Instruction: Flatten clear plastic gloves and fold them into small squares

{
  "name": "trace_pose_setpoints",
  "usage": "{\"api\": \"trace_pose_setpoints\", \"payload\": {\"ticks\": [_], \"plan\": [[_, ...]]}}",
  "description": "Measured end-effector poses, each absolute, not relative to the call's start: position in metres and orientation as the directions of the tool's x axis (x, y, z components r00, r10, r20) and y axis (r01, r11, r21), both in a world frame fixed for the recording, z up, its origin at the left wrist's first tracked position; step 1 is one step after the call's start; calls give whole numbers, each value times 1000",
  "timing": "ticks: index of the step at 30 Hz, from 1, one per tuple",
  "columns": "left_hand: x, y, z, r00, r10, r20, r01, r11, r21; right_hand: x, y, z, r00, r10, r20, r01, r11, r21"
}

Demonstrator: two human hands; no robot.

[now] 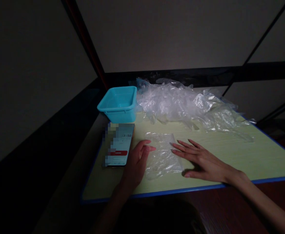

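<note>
A flat clear plastic glove (pixel 162 156) lies on the pale yellow-green table (pixel 242 156), between my two hands. My left hand (pixel 135 165) rests on the table at the glove's left edge, fingers stretched out and touching the plastic. My right hand (pixel 201 159) lies flat on the glove's right side, fingers spread and pointing left. Neither hand grips anything. A phone (pixel 119 144) with a lit screen showing a timer lies just left of my left hand.
A turquoise plastic tub (pixel 119 104) stands at the table's back left. A big heap of clear plastic gloves (pixel 181 104) fills the back of the table. The table has a blue rim (pixel 181 190). The room around is dark, with black bars behind.
</note>
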State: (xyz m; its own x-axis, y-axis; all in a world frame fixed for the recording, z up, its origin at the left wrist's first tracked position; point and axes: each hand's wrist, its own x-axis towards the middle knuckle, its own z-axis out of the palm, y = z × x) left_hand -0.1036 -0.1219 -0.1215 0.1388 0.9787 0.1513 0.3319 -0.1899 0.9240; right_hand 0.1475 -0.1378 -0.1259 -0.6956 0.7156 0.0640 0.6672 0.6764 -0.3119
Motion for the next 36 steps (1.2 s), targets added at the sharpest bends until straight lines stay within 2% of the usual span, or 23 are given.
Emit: {"api": "trace_pose_setpoints", "payload": {"ticks": [3,5,10,16,23,30,36], "plan": [[-105,-129,-125,164,974,156,474,-216,854,148,-138,-125,-686,723,83,672,672,-312],[-106,-131,-127,177,970,167,505,-235,830,148,-140,-124,-686,716,131,667,691,-281],[-107,-135,-129,179,951,250,474,-306,825,140,-151,-114,-738,611,285,610,785,-105],[-107,-135,-130,173,962,212,499,-271,823,126,-163,-107,-819,487,304,542,830,132],[-106,-135,-130,198,959,200,495,-274,824,123,-165,-109,-819,504,275,555,817,156],[-107,-135,-131,214,958,192,516,-278,810,127,-167,-107,-853,440,281,507,827,244],[-107,-135,-131,213,960,180,527,-268,807,130,-169,-110,-836,402,373,493,850,188]]}}
